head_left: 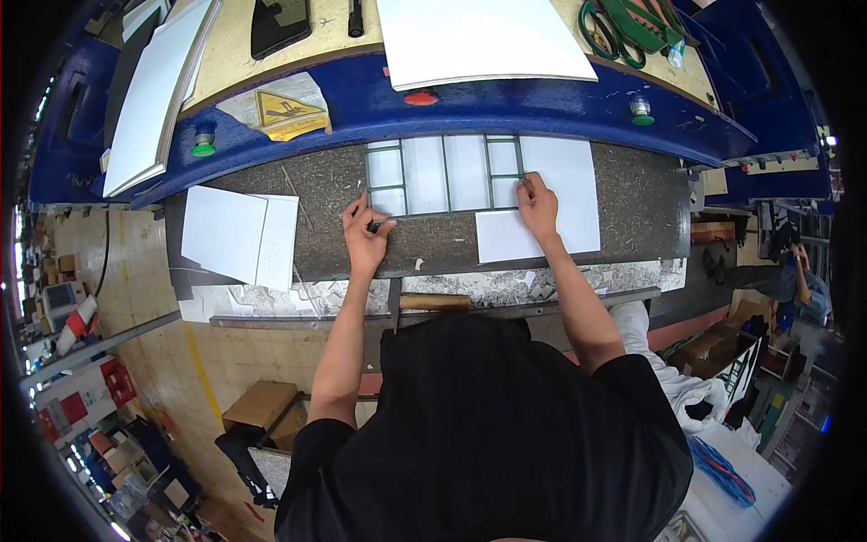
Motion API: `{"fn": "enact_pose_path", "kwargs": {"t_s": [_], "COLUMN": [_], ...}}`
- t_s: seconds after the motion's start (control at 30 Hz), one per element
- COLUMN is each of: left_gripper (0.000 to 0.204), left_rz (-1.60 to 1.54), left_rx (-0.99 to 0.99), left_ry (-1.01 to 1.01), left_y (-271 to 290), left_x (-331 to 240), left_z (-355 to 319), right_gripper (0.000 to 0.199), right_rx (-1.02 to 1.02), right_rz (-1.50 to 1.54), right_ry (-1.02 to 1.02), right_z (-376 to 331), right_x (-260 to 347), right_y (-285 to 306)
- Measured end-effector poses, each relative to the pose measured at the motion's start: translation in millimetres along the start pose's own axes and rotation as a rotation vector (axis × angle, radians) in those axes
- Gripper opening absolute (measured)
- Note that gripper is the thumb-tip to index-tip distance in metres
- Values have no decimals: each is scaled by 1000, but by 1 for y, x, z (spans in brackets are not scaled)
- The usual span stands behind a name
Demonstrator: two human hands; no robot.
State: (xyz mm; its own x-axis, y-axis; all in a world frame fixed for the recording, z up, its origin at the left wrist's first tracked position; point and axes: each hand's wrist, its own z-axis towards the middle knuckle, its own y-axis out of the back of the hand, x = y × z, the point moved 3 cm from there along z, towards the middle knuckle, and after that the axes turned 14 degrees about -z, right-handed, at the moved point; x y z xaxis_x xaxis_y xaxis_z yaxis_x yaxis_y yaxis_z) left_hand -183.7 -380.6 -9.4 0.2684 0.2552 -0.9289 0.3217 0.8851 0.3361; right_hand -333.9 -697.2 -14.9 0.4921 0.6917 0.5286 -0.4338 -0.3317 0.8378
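A green metal frame with several compartments, which looks like a cutting die, lies on a white sheet partly under the blue machine beam. My right hand pinches the frame's right edge between thumb and fingers. At the frame's lower left corner is my left hand, its fingers curled round a small dark object whose kind I cannot make out. One finger of that hand reaches up along the frame's left side. A smaller white sheet lies below the frame, near my right hand.
White sheets lie on the dark work surface at left. The blue beam crosses behind, with green buttons and a red button. Above it are a white stack, a phone and green-handled scissors.
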Motion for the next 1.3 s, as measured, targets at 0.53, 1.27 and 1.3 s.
{"fn": "enact_pose_path", "kwargs": {"t_s": [0.53, 1.27, 1.3], "left_gripper": [23, 53, 48], "left_rz": [47, -210, -278], "left_rx": [13, 106, 5], "left_ry": [-123, 45, 90], "left_y": [0, 17, 22], "left_x": [2, 3, 9], "left_z": [5, -4, -11], "right_gripper": [15, 24, 24], "right_rx": [-93, -42, -65], "right_rz": [106, 274, 278], "right_ry": [-50, -112, -108], "right_z": [10, 0, -2], "right_x": [-1, 5, 4], "right_y": [-2, 6, 10]}}
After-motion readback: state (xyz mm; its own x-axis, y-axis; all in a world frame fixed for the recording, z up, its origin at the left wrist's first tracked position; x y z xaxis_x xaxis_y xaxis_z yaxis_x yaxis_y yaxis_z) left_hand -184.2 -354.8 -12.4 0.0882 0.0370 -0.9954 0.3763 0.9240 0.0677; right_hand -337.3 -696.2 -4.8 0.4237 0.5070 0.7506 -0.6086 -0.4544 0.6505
